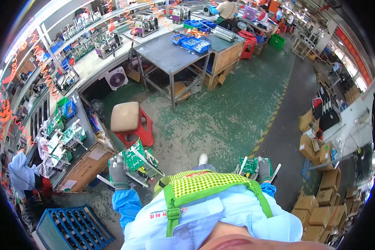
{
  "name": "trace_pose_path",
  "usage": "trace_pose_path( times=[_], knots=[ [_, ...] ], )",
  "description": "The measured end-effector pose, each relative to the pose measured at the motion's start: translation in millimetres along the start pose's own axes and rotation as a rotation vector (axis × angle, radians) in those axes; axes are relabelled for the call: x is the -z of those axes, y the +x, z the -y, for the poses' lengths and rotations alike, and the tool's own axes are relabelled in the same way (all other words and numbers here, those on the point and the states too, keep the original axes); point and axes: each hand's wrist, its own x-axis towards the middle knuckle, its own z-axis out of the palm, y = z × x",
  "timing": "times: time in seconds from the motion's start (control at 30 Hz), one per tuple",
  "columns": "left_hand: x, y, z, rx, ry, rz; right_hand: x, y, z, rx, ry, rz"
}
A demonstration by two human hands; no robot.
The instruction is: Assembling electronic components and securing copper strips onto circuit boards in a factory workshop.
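Stool (130, 121) before left board (134, 158), cartons (321, 216) right

A green circuit board (134, 159) with pale bars (104, 180) is held tilted at left, a second board (248, 166) at right.

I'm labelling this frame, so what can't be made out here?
Head view:
- Underside of the green circuit-board assembly at the grey-gloved left hand: hidden by its upper parts.
- Blue metal rack: near end cut off by bottom edge.
- Beige-topped co-worker: head cut off by top edge.

green circuit boards (134, 157), grey gloves (119, 171), yellow-green checked apron (208, 184)
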Motion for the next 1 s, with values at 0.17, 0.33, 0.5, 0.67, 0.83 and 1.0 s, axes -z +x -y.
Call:
trace_pose_path(
  times=[0.17,0.33,0.5,0.67,0.83,1.0],
  knots=[
    [-98.8,74.4,-19.3,-0.032,-0.034,-0.078,-95.1,128.5,115.4,0.078,0.106,0.022],
    [-182.2,138.4,-24.0,0.003,-0.012,-0.248,-180.0,255.8,250.9,0.323,-0.383,0.278],
    [-232.1,175.8,-46.0,0.088,-0.187,-0.366,-268.7,376.9,359.9,0.763,-0.682,0.408],
    [-286.6,248.7,-36.1,0.198,-0.107,-0.419,-399.1,440.4,503.3,0.700,-0.608,0.876],
    [-336.8,302.3,-39.8,0.154,-0.051,-0.459,-543.0,495.6,591.2,0.805,-0.763,1.065],
    [-383.7,339.8,-65.2,0.204,-0.081,-0.597,-683.2,552.2,641.5,0.468,-0.670,1.474]
  ],
)
